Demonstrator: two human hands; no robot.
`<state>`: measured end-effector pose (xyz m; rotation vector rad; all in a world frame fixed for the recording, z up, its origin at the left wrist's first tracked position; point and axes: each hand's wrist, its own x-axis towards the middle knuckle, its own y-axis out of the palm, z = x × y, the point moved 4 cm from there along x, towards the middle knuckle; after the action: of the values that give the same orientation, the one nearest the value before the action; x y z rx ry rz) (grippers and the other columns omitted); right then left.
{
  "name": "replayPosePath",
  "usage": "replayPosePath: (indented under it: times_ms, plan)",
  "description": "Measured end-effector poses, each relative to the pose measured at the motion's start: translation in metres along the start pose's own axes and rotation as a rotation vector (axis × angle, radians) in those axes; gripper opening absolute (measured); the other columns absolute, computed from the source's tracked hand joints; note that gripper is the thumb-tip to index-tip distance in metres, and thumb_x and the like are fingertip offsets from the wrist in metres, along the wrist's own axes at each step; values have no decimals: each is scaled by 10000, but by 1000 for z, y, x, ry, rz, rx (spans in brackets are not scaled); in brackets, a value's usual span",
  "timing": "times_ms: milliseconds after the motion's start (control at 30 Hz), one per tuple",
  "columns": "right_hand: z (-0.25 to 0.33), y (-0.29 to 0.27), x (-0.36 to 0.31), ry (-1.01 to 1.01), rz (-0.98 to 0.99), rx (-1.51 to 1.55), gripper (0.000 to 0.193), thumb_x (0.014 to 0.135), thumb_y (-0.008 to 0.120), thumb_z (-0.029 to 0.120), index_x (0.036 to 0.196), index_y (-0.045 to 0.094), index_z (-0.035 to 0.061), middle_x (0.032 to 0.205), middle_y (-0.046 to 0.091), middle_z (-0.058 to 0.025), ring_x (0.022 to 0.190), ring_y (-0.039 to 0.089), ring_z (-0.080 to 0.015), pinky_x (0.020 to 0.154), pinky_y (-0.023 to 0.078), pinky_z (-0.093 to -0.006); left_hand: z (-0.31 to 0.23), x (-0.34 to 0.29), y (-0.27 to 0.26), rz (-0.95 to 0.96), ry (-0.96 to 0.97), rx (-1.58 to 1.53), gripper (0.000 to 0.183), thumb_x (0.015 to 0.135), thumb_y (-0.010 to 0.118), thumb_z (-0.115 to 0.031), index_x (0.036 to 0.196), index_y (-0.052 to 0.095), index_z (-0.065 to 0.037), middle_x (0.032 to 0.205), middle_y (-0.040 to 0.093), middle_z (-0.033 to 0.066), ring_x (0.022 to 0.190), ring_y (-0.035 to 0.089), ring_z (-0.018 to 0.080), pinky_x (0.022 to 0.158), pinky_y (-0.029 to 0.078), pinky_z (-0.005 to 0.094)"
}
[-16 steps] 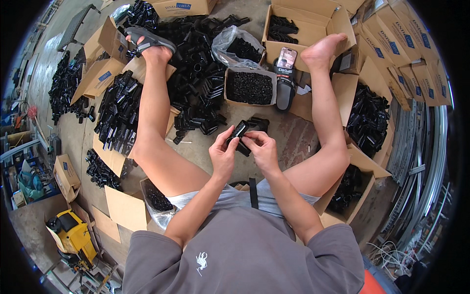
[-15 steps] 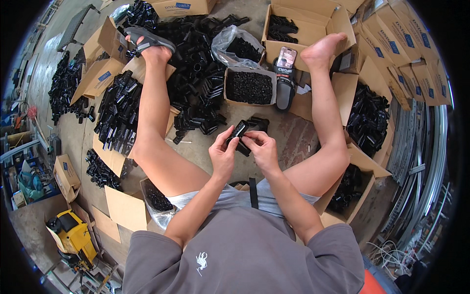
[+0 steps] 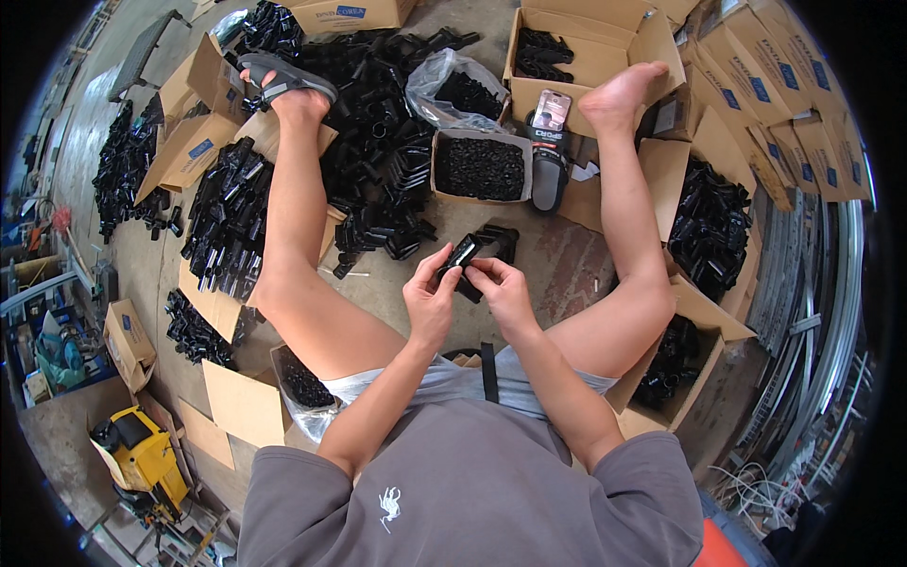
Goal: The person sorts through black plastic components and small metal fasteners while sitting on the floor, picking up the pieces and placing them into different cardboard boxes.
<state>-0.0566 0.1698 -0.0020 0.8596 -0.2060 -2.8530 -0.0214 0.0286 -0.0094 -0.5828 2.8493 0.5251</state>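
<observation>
Between my legs, both hands hold one glossy black plastic part [image 3: 462,251], tilted with its upper end to the right. My left hand [image 3: 431,295] is closed around its left side, thumb and fingers pressed on it. My right hand [image 3: 499,295] pinches it from the right near the middle; the fingertips partly hide that spot, so I cannot tell whether a smaller piece is there. Just beyond the hands, more black parts [image 3: 498,243] lie on the floor. A large heap of similar parts [image 3: 383,222] spreads ahead to the left.
Ahead stand a box of small black pieces [image 3: 482,139], partly filled, and a clear plastic bag [image 3: 427,93]. A sandal [image 3: 548,180] with a phone [image 3: 552,111] on it lies to their right. Open cartons [image 3: 652,45] of black parts surround my legs. Metal profiles [image 3: 798,331] line the right side.
Hardly anything differs. My right fingers have shifted slightly left along the black part, while my left hand keeps the same grip.
</observation>
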Motion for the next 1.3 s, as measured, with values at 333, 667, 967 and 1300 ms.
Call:
replayPosePath:
  times_ms: [333, 667, 967, 1300]
  plan:
    - [-3, 5, 0, -114, -45, 47, 207, 985, 713, 115, 1144, 688, -15, 1059, 720, -34, 947, 655, -89, 854, 515, -244, -2, -1, 2, 18, -3, 13, 386, 957, 698, 35, 1340, 651, 44, 1317, 647, 100, 1125, 622, 119, 946, 510, 239]
    - [0, 11, -6, -173, -114, 39, 202, 976, 718, 107, 1119, 664, -26, 1054, 719, -69, 965, 675, -118, 875, 542, -271, 1, -1, 1, 2, -15, 3, 383, 959, 692, 38, 1339, 650, 45, 1319, 645, 97, 1111, 631, 121, 945, 517, 246]
    - [-11, 11, -6, -220, -133, 24, 220, 990, 706, 123, 1144, 648, -23, 1061, 708, -80, 968, 687, -131, 867, 557, -281, 7, -3, 0, -10, -34, -7, 386, 956, 690, 46, 1340, 649, 44, 1316, 645, 96, 1124, 631, 126, 960, 515, 252]
    - [-13, 14, -6, -248, -148, 5, 201, 1000, 689, 127, 1122, 666, -32, 1030, 715, -86, 978, 688, -133, 851, 561, -285, 10, -3, -5, -15, -4, 57, 403, 994, 666, 2, 1392, 609, 33, 1184, 709, 55, 985, 649, 71, 862, 523, 214]
